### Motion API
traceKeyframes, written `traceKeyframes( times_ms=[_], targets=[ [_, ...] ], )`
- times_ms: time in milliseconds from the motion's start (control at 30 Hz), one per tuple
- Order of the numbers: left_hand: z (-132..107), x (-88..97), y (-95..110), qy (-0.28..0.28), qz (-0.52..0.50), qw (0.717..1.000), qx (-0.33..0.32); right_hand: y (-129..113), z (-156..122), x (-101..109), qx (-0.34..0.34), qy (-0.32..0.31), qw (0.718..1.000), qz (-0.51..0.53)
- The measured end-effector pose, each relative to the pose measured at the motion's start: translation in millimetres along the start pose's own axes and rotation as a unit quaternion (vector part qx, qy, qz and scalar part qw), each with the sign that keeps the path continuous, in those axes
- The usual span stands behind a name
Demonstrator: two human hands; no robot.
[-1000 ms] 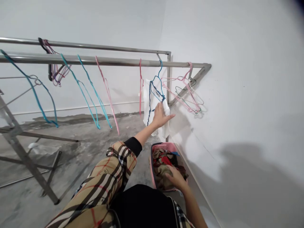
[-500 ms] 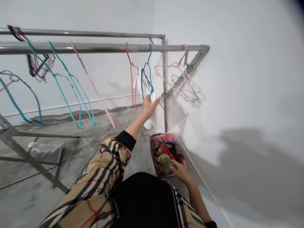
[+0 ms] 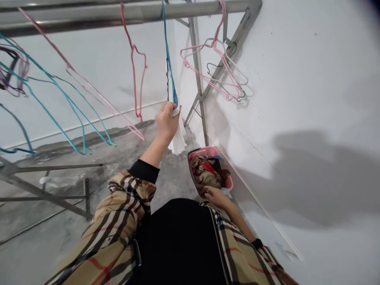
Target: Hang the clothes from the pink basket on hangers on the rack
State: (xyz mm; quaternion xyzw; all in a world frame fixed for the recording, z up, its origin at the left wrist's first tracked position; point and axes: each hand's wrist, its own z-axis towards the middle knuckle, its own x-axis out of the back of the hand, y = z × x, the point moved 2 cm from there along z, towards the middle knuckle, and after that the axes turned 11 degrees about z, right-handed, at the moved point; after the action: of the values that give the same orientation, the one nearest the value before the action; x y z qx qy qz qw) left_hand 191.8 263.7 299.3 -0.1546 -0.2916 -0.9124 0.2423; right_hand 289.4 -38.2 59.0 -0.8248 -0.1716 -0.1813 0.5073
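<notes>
— What is found nearest?
— The right hand [image 3: 216, 196] is held with parted fingers at the near edge of a pink basket [image 3: 229, 183] of clothes [image 3: 208, 174]; whether contact is made cannot be told.
— And farther out?
— By the left hand [image 3: 166, 120], well apart, a white garment [image 3: 177, 143] is gripped. It is hung on a blue hanger [image 3: 166, 43], hooked over a metal rail [image 3: 192, 8] between a red hanger [image 3: 133, 75] and pink hangers [image 3: 219, 27].

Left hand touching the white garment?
Touching. The head view shows the left hand with fingers closed on the white garment.
</notes>
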Motion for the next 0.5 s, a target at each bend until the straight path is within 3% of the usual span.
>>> traceKeyframes(
  times_ms=[233,500],
  targets=[
    [-13.3,13.0,-3.6,0.015,0.081,0.992,-0.099,-4.6,7.4,-7.2,0.011,-0.001,1.0,-0.012],
    [-28.6,15.0,-15.2,0.025,0.074,0.985,-0.155,-12.0,4.8,-10.4,0.009,0.004,1.0,-0.014]
  ],
)
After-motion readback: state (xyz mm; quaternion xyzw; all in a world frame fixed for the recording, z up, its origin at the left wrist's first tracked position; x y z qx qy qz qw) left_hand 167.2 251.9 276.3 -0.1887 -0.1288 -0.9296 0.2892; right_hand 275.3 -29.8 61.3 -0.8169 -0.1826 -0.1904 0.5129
